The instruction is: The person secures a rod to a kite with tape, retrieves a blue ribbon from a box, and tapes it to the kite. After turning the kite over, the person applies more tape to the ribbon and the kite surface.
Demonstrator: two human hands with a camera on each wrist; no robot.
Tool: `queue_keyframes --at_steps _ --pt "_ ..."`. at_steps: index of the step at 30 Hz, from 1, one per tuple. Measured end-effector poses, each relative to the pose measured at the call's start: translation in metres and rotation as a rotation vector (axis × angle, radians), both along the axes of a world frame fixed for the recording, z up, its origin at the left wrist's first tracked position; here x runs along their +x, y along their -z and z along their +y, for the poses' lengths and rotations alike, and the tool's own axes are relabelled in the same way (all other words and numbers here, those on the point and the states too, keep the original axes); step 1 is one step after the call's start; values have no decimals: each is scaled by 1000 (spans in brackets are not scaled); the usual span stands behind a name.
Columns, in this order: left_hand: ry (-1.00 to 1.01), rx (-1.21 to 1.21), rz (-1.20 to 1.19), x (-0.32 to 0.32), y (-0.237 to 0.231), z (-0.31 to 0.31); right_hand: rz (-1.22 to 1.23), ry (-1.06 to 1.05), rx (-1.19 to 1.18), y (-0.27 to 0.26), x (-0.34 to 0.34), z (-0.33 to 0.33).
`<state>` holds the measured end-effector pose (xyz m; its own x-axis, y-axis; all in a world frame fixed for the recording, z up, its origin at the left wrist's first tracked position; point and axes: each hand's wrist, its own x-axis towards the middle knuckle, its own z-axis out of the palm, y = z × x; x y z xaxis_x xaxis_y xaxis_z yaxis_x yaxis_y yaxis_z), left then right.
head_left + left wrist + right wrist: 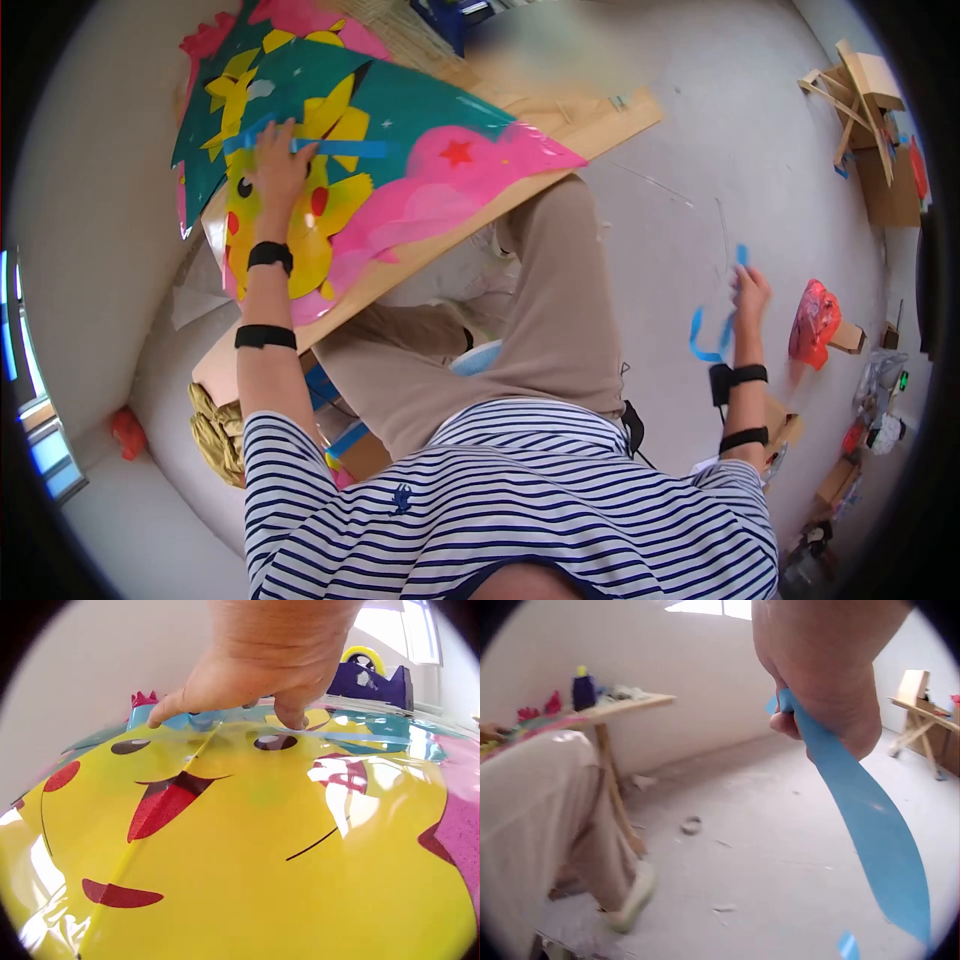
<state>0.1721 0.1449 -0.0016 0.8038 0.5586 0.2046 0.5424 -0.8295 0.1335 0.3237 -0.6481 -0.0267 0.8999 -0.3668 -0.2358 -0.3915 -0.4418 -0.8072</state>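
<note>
My left hand [280,168] rests palm-down on a glossy printed sheet [440,110], its fingers spread. The sheet is teal and pink with a big yellow cartoon figure [225,862], under shiny clear film. A flat blue strip [350,149] lies across the figure's head, running beneath my fingers. Out to the right, well away from the table, my right hand [751,292] pinches another blue strip [855,802]. It hangs from the fingers in a curve, with a short end [771,705] poking out on the other side.
A wooden table [625,125] carries the sheet, close over my knees. Dark blue objects [371,686] stand at its far side. To the right are a wooden stand [855,110], a red plastic bag [815,325] and boxes. A ring [691,825] and scraps lie on the floor.
</note>
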Motion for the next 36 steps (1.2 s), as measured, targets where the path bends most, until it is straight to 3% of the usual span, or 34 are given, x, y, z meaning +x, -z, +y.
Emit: queue_keyframes --at_steps 4,8,9,12,14,16,21,24,27,30,33,36 --pt "20 2 -112 -10 -19 -29 70 -310 401 -66 -10 161" --pt "74 -141 -121 -49 -3 -58 210 -469 721 -107 -17 225" --pt "54 21 -132 -51 -15 -80 257 -508 781 -115 -20 236" --pt "250 -195 -385 -52 -50 -128 389 -615 919 -142 -37 271" --pt "233 -757 -324 -46 -86 -180 514 -681 1013 -150 -50 288" --pt "429 -1307 -466 -42 -104 -222 688 -797 1101 -158 -63 303" --pt "678 -1720 -451 -44 -139 -273 907 -1000 1194 -166 -94 318" --pt "684 -1640 -450 -49 -130 -275 971 -1018 1276 -161 -100 314" --pt "462 -1622 -556 -55 -142 -290 797 -1033 1006 -174 -103 307" --pt "299 -1620 -571 -52 -145 -296 -10 -1052 730 -154 -110 308" --pt "234 -1689 -592 -37 -128 -299 -186 -1116 582 -155 -110 308" --pt "161 -1734 -562 -26 -125 -302 47 -1068 597 -141 -103 310"
